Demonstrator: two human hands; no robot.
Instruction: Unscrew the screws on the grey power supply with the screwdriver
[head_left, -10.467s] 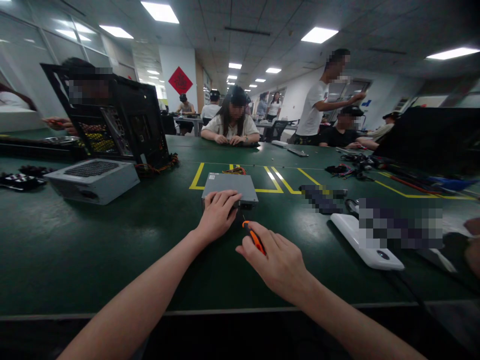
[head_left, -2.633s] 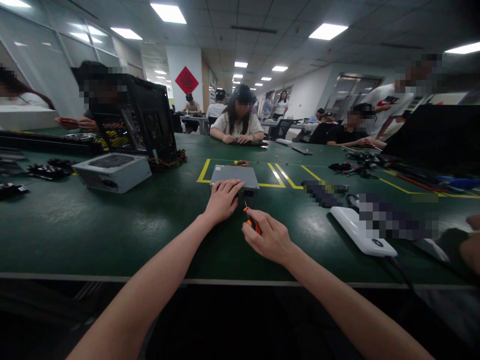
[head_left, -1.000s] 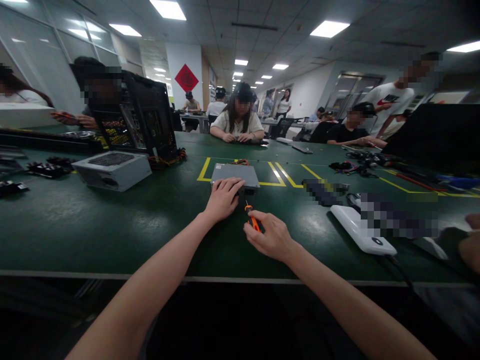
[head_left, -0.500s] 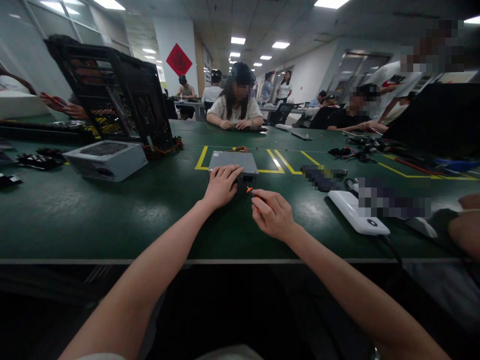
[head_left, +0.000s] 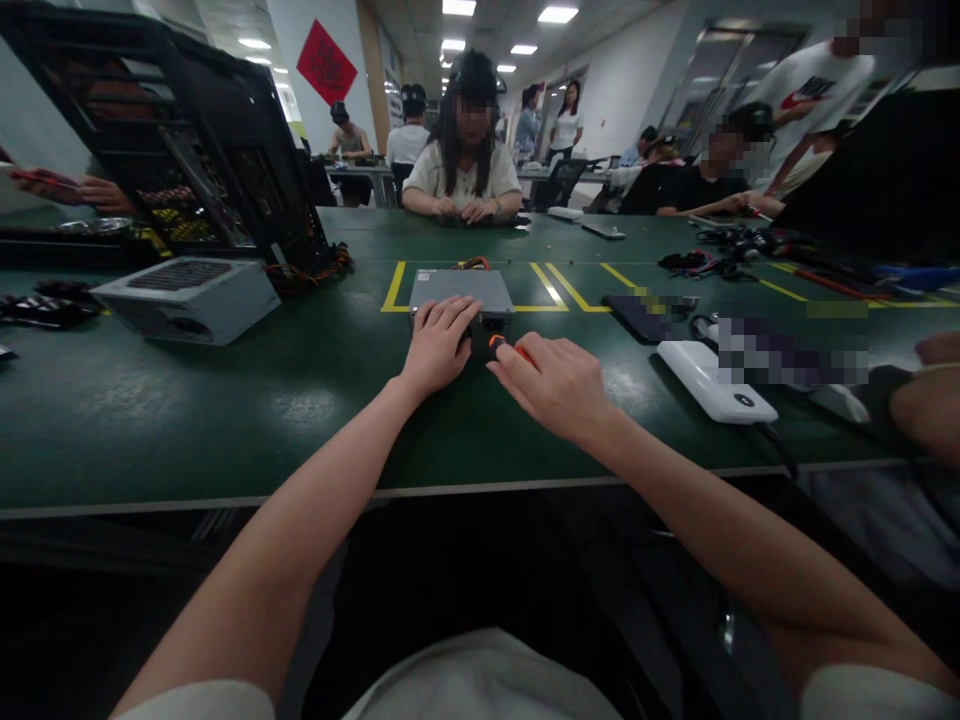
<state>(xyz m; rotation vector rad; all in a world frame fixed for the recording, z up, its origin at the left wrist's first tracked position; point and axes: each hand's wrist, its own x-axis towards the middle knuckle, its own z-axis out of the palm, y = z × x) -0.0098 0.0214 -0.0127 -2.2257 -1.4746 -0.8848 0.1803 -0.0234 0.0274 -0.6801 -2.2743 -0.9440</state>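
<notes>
A grey computer power supply (head_left: 480, 290) lies on the green table, its socket side toward me and a bundle of wires at its back. My left hand (head_left: 439, 345) rests over its left front part, fingers stretched out across the top and thumb by the front edge. My right hand (head_left: 555, 385) is closed around a small screwdriver (head_left: 496, 343) with an orange and black handle, just in front of the power supply's right front corner. The screwdriver's tip cannot be made out, and most of its handle is hidden by my fingers.
To the left stand a larger power supply (head_left: 191, 300) and a black computer case (head_left: 172, 140). A white power bank (head_left: 716, 382) with a cable and a dark phone-like slab (head_left: 637, 318) lie right. Cables (head_left: 724, 250) lie farther back. A person (head_left: 461, 165) sits opposite.
My right hand has turned more palm-down, and the screwdriver's tip, visible earlier, no longer shows. My left hand stays on the power supply. The camera view has tilted downward.
</notes>
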